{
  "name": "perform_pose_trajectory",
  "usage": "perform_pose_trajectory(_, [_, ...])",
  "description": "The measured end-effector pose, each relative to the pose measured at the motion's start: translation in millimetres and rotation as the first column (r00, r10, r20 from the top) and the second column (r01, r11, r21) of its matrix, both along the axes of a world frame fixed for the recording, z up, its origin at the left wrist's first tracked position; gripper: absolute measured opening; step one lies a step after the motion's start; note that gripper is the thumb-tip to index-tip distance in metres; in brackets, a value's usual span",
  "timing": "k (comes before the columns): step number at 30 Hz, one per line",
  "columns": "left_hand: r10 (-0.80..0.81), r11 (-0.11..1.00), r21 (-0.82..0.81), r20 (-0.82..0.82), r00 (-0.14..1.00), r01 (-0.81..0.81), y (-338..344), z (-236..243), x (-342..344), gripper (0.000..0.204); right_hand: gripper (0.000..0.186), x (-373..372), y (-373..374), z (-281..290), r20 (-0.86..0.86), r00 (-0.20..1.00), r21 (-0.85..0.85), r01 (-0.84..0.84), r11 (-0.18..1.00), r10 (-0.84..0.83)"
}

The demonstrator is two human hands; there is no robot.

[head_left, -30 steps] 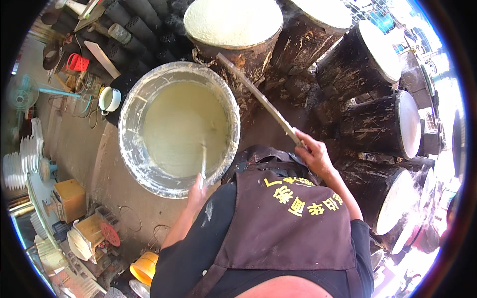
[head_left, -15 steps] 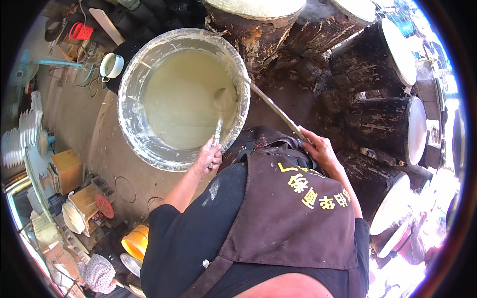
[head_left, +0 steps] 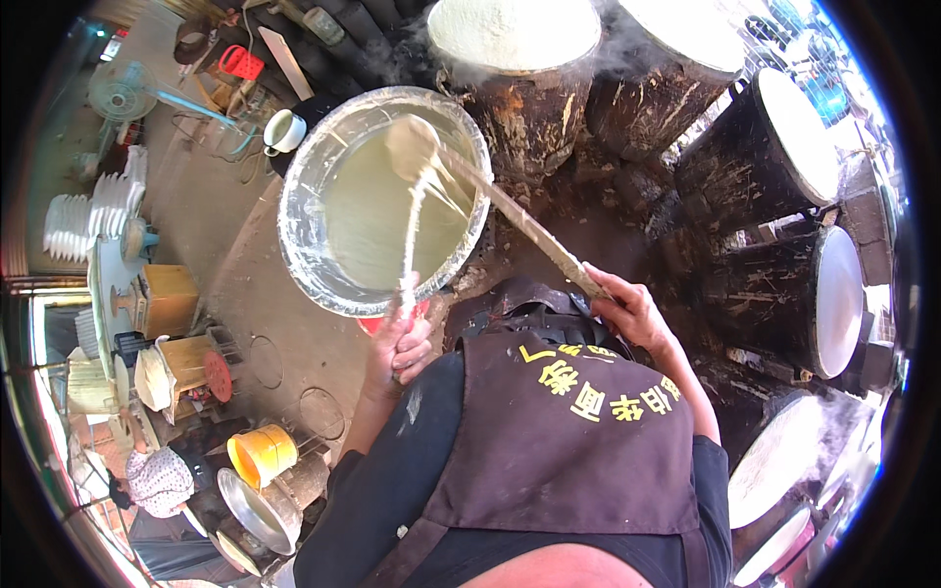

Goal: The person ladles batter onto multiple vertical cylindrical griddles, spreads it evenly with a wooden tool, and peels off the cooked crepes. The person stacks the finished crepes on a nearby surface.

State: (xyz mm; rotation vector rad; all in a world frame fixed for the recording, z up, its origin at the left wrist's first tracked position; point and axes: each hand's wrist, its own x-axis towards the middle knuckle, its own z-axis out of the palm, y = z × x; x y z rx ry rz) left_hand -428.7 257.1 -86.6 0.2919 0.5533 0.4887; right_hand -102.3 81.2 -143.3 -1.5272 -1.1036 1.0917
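Note:
My left hand [head_left: 398, 345] is closed round the long handle of a ladle [head_left: 412, 143]. Its batter-coated bowl is raised over a large grey tub [head_left: 297, 245], near the far rim, with pale strands running down from it. Greenish-white liquid batter [head_left: 377, 220] lies inside the tub, and dried white smears coat the walls. In my right hand [head_left: 632, 314] is the near end of a long wooden stick [head_left: 539, 233]. The stick slants over the tub's right rim, its far end close to the ladle bowl; whether they touch I cannot tell.
Steaming dark drums with pale tops stand behind and to the right, among them a far drum [head_left: 520, 122] and a right drum [head_left: 774, 299]. A white pot [head_left: 284, 131] sits left of the tub. A yellow bucket [head_left: 263, 455], a metal lid [head_left: 257, 512] and a fan [head_left: 123, 91] are leftward.
The ladle has come up from the batter toward the tub's far rim, with strands now trailing off it. My left hand is slightly lower and further left. The right hand keeps hold of the stick.

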Motion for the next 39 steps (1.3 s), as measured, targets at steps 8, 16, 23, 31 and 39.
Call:
perform_pose_trajectory(8, [0.319, 0.725, 0.68, -0.197, 0.927, -0.105, -27, 47, 3, 0.051, 0.053, 18, -4, 1, -0.132, 0.991, -0.135, -0.011, 0.991, -0.007])
perform_pose_trajectory(16, [0.272, 0.959, 0.106, -0.084, 0.959, -0.263, -26, 34, 15, 0.032, 0.054, 29, -7, -36, -0.279, 0.96, -0.176, -0.014, 0.984, -0.036])
perform_pose_trajectory(23, [-0.031, 0.968, 0.24, -0.186, 0.982, 0.076, -9, 1, 91, 0.046, 0.054, 65, -25, -26, -0.371, 0.893, -0.204, 0.19, 0.96, -0.255])
perform_pose_trajectory(31, [-0.339, 0.933, 0.123, -0.011, 0.941, 0.338, 63, -7, 195, 0.046, 0.052, 88, -8, -5, -0.291, 0.823, 0.055, 0.524, 0.85, -0.489])
perform_pose_trajectory(39, [-0.72, 0.632, 0.242, -0.169, 0.674, 0.736, 99, 22, 344, 0.046, 0.053, 121, -38, -4, 0.499, 0.286, 0.478, 0.697, 0.535, -0.818])
